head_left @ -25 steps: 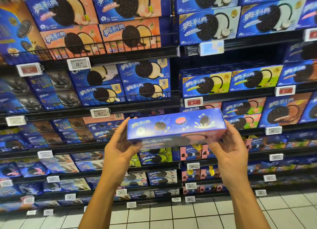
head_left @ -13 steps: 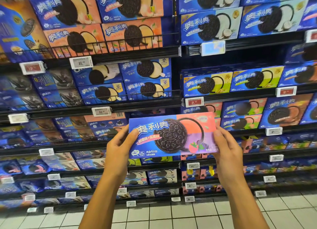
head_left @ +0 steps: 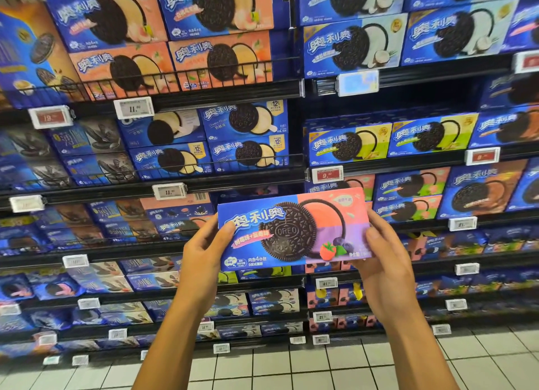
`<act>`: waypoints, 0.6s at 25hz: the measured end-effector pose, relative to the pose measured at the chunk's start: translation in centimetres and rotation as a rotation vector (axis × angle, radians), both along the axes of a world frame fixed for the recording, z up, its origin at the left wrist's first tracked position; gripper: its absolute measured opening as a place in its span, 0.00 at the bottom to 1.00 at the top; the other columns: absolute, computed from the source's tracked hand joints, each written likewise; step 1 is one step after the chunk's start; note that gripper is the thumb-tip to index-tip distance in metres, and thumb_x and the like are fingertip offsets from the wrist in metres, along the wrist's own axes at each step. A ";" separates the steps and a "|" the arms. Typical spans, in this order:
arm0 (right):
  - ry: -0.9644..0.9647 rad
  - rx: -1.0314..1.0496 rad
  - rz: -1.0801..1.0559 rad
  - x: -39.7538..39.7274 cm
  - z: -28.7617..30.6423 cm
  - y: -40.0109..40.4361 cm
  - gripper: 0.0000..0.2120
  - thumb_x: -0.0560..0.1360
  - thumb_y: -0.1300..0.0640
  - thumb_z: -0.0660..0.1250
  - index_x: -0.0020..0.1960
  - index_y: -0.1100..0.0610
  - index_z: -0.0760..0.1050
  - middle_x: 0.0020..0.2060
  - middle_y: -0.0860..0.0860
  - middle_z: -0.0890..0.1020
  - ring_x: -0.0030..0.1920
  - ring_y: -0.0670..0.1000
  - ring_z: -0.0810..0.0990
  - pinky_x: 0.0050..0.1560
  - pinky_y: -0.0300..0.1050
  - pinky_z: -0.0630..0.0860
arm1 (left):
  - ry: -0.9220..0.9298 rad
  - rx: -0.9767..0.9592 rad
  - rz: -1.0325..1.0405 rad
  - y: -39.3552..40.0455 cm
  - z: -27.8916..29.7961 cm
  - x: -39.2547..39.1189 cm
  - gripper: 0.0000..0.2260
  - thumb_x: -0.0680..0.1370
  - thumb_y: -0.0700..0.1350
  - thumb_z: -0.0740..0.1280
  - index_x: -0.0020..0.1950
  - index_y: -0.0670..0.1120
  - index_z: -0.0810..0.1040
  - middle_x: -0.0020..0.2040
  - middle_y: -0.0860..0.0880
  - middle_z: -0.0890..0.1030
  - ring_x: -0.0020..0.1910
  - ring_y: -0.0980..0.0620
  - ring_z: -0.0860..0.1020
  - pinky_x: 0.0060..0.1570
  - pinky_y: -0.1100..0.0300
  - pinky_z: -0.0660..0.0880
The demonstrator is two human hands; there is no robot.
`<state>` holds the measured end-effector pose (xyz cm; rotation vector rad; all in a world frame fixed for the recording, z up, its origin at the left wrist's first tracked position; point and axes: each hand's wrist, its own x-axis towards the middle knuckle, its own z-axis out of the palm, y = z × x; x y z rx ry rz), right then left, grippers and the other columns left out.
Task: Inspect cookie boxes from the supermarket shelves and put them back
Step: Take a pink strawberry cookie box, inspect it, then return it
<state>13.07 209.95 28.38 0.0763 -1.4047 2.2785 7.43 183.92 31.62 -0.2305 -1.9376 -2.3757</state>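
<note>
Box (head_left: pixel 294 229): front face to the camera, held before the shelves (head_left: pixel 233 182).
Left hand (head_left: pixel 201 258): grips left end.
Right hand (head_left: pixel 385 261): grips right end.

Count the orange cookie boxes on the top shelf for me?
4: two orange boxes on the bottom row, two stacked above them. More may be hidden behind.

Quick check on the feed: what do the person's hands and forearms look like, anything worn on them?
Both the left hand and the right hand are bare, with no gloves, rings, watch or wristband visible. Both forearms are also bare to the bottom edge of the picture, with no sleeve in view. Fingernails look short and unpainted.
</note>
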 end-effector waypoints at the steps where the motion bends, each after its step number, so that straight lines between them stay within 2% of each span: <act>1: 0.031 0.012 0.034 0.1 0.1 0.0 0.22 0.72 0.52 0.71 0.66 0.47 0.78 0.63 0.53 0.81 0.55 0.52 0.83 0.48 0.44 0.82 | 0.006 0.001 -0.013 0.2 -0.1 -0.2 0.27 0.68 0.58 0.73 0.64 0.49 0.79 0.55 0.45 0.85 0.46 0.49 0.85 0.38 0.59 0.81; 4: 0.074 0.070 0.012 0.4 0.8 -0.6 0.30 0.70 0.57 0.74 0.71 0.49 0.73 0.64 0.50 0.81 0.57 0.51 0.83 0.49 0.44 0.81 | -0.035 -0.023 -0.021 0.8 -0.2 -0.6 0.22 0.73 0.53 0.69 0.66 0.47 0.77 0.58 0.47 0.84 0.51 0.52 0.84 0.43 0.59 0.80; 6: 0.079 0.083 -0.102 0.5 1.3 -1.4 0.31 0.68 0.59 0.77 0.69 0.48 0.74 0.60 0.45 0.83 0.56 0.47 0.84 0.50 0.41 0.81 | -0.071 -0.173 0.062 1.5 -0.3 -0.7 0.22 0.78 0.51 0.67 0.71 0.51 0.70 0.68 0.53 0.76 0.63 0.53 0.77 0.55 0.55 0.77; 8: 0.078 0.107 -0.198 0.5 1.6 -2.8 0.32 0.69 0.65 0.76 0.68 0.46 0.72 0.58 0.37 0.83 0.55 0.43 0.84 0.49 0.38 0.81 | -0.069 -0.342 0.144 2.3 -0.3 -0.2 0.27 0.79 0.53 0.67 0.76 0.55 0.62 0.74 0.55 0.67 0.72 0.54 0.67 0.66 0.49 0.70; 9: 0.078 0.127 -0.227 0.5 1.6 -3.5 0.33 0.70 0.68 0.75 0.68 0.45 0.70 0.58 0.35 0.82 0.55 0.42 0.84 0.50 0.38 0.81 | -0.060 -0.375 0.140 2.8 -0.3 0.3 0.31 0.77 0.56 0.68 0.77 0.57 0.59 0.75 0.56 0.64 0.74 0.56 0.64 0.68 0.48 0.68; 10: 0.083 0.146 -0.241 0.5 1.7 -4.2 0.34 0.71 0.69 0.75 0.68 0.43 0.70 0.59 0.34 0.81 0.56 0.41 0.83 0.51 0.37 0.80 | -0.056 -0.370 0.101 3.6 -0.1 0.9 0.35 0.74 0.61 0.69 0.77 0.60 0.58 0.75 0.58 0.63 0.73 0.62 0.63 0.68 0.51 0.67; 12: 0.108 0.190 -0.228 0.7 2.0 -5.4 0.36 0.70 0.67 0.77 0.68 0.40 0.68 0.61 0.34 0.80 0.60 0.42 0.81 0.53 0.34 0.78 | -0.092 -0.270 -0.035 5.1 0.4 1.9 0.40 0.66 0.69 0.72 0.75 0.65 0.59 0.72 0.63 0.64 0.68 0.71 0.65 0.64 0.60 0.65; 13: 0.120 0.220 -0.214 0.7 2.1 -5.9 0.37 0.69 0.64 0.77 0.69 0.39 0.67 0.62 0.34 0.79 0.62 0.41 0.80 0.55 0.33 0.77 | -0.120 -0.218 -0.104 5.6 0.5 2.1 0.39 0.64 0.71 0.72 0.72 0.68 0.62 0.70 0.65 0.68 0.68 0.68 0.68 0.65 0.58 0.65; 15: 0.120 0.280 -0.173 0.8 2.3 -6.6 0.39 0.67 0.59 0.77 0.69 0.36 0.65 0.63 0.33 0.78 0.64 0.40 0.78 0.58 0.32 0.75 | -0.123 -0.159 -0.209 6.3 0.7 2.2 0.30 0.65 0.70 0.70 0.66 0.71 0.69 0.64 0.65 0.77 0.65 0.62 0.75 0.69 0.51 0.66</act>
